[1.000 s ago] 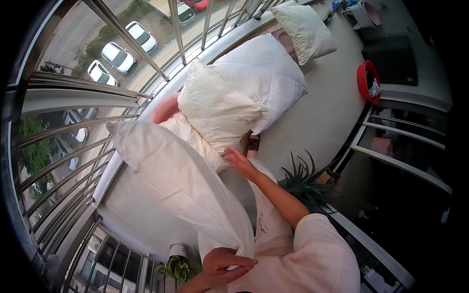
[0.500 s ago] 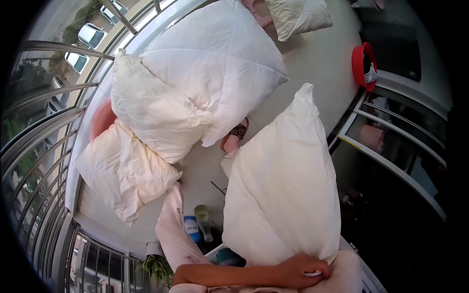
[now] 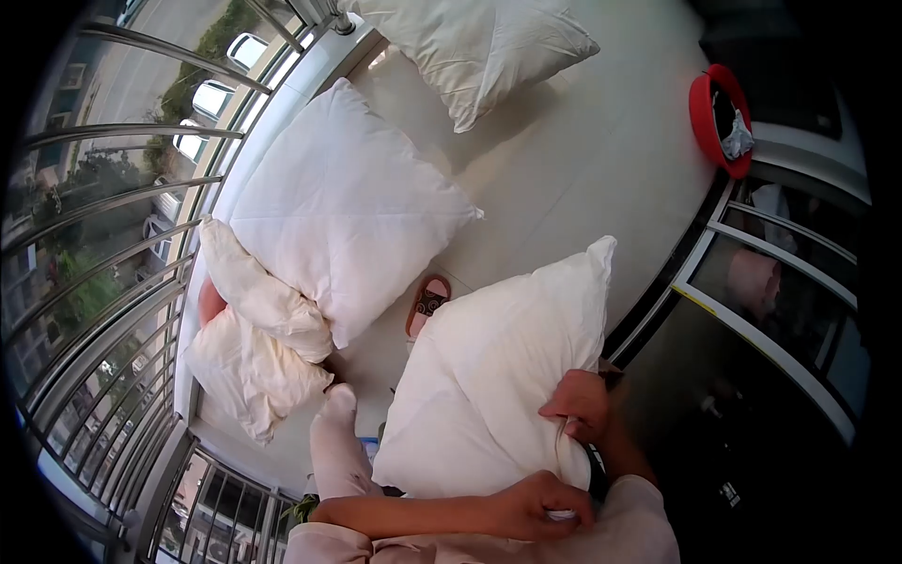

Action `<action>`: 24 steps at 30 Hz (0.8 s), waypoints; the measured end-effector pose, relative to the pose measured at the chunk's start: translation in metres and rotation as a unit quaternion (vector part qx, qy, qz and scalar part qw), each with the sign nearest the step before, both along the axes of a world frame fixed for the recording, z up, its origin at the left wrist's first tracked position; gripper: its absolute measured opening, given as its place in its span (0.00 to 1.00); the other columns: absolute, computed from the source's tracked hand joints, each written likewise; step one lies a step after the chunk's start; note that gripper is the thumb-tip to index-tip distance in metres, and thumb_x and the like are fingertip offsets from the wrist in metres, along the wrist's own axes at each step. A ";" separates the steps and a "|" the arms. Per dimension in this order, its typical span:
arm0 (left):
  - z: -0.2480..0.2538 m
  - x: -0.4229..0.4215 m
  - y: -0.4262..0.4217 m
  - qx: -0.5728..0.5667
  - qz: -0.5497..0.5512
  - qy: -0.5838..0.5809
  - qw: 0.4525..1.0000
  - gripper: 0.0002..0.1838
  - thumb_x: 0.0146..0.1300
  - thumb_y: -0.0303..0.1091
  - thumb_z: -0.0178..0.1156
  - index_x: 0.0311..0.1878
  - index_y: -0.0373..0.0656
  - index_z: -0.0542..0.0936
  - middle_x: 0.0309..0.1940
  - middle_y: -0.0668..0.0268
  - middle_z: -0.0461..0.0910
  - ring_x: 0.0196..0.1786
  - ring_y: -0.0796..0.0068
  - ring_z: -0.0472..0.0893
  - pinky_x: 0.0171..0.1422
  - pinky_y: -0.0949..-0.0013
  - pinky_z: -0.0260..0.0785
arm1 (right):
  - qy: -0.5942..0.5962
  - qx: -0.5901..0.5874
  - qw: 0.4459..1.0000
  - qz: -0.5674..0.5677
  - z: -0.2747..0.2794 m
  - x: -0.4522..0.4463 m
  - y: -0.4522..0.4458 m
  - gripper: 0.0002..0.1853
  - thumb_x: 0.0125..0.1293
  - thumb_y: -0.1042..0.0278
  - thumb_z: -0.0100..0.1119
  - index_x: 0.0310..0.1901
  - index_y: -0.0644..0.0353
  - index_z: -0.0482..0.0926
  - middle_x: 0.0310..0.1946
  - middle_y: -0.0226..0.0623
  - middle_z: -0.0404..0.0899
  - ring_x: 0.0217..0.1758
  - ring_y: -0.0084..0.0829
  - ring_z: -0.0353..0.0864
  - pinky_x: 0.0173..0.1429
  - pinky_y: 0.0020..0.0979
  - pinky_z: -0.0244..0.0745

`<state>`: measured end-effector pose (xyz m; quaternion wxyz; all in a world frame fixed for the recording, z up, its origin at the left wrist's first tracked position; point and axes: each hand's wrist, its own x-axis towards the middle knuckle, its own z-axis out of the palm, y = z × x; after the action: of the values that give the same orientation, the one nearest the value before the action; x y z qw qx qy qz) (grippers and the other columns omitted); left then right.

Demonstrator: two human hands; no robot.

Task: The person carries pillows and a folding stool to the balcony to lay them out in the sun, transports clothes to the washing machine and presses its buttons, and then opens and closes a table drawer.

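A large cream pillow (image 3: 479, 385) lies tilted across my lap. My left hand (image 3: 540, 508) is closed at its lower edge, and a bit of white shows inside the fist, seemingly pillow fabric. On the pillow's right side my right hand (image 3: 580, 406) pinches the seam, with a fold of cloth bunched beneath the fingers. The pillow hides most of one leg, while a foot in a patterned slipper (image 3: 429, 301) shows beyond it.
A big white pillow (image 3: 348, 207) and two crumpled cream pillows (image 3: 268, 291) (image 3: 254, 371) lie along the railing (image 3: 122, 188) at left. Another cream pillow (image 3: 479, 47) is at the top. A red basin (image 3: 703, 117) stands near the glass door (image 3: 770, 324) at right.
My right hand has come into view and taken hold of the pillow's right edge. The pillow on my lap leans lower and further left. The view has shifted.
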<state>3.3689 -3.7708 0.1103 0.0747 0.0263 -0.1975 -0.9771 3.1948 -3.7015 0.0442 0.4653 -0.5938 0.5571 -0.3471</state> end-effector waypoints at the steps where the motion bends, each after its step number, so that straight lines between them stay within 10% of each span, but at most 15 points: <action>1: 0.004 -0.013 -0.004 -0.006 -0.017 0.004 1.000 0.06 0.50 0.20 0.50 0.32 0.37 0.75 0.26 0.64 0.76 0.28 0.77 0.75 0.33 0.75 0.64 | 0.008 0.006 1.000 -0.029 0.006 -0.010 0.004 0.21 0.59 0.50 0.46 0.24 0.60 0.77 0.18 0.34 0.72 0.19 0.35 0.69 0.26 0.33 0.62; 8: -0.052 -0.073 -0.088 -0.213 0.055 -0.194 0.956 0.11 0.55 0.21 0.55 0.43 0.37 0.75 0.24 0.70 0.75 0.27 0.84 0.72 0.36 0.79 0.63 | 0.077 0.020 0.912 -0.403 0.063 -0.101 0.015 0.19 0.57 0.63 0.48 0.12 0.65 0.68 0.09 0.33 0.67 0.14 0.25 0.63 0.20 0.26 0.54; 12: -0.178 -0.071 -0.142 -0.446 0.201 -0.437 0.755 0.23 0.49 0.25 0.60 0.51 0.39 0.68 0.36 0.62 0.75 0.38 0.70 0.75 0.44 0.70 0.66 | 0.105 0.022 0.885 -0.454 0.074 -0.153 0.013 0.18 0.56 0.65 0.49 0.12 0.65 0.68 0.10 0.34 0.67 0.15 0.24 0.64 0.23 0.25 0.57; 13: -0.205 -0.063 -0.151 -0.576 0.154 -0.487 0.638 0.31 0.45 0.27 0.63 0.55 0.41 0.64 0.45 0.58 0.72 0.47 0.64 0.72 0.51 0.65 0.64 | 0.122 0.023 0.874 -0.470 0.074 -0.164 0.006 0.17 0.55 0.66 0.49 0.12 0.66 0.68 0.10 0.34 0.67 0.16 0.24 0.65 0.23 0.25 0.57; 18: -0.294 -0.074 -0.218 -0.739 -0.072 -0.485 0.462 0.37 0.39 0.32 0.68 0.56 0.45 0.63 0.55 0.56 0.63 0.62 0.57 0.59 0.61 0.51 0.54 | 0.236 0.068 0.864 -0.440 0.063 -0.225 -0.051 0.14 0.56 0.73 0.47 0.15 0.67 0.66 0.12 0.31 0.64 0.18 0.21 0.62 0.25 0.24 0.58; 22: -0.345 -0.107 -0.283 -0.716 -0.523 -0.378 0.266 0.35 0.55 0.50 0.51 0.64 0.49 0.55 0.65 0.61 0.50 0.67 0.60 0.49 0.68 0.50 0.34 | 0.265 0.128 0.857 -0.424 0.032 -0.281 -0.078 0.12 0.58 0.75 0.45 0.17 0.66 0.65 0.14 0.28 0.63 0.21 0.17 0.61 0.27 0.22 0.56; 24: -0.427 -0.077 -0.275 -0.734 -0.487 -0.406 0.244 0.32 0.54 0.47 0.53 0.63 0.53 0.58 0.66 0.64 0.49 0.68 0.57 0.46 0.66 0.42 0.31 | 0.248 0.141 0.855 -0.432 0.021 -0.304 -0.096 0.13 0.58 0.74 0.45 0.17 0.66 0.64 0.14 0.27 0.62 0.22 0.16 0.60 0.27 0.22 0.55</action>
<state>3.2914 -4.0460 -0.3164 -0.5180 0.2525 -0.8085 -0.1194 2.8912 -3.7977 0.0653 0.1938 -0.2874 0.8976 -0.2724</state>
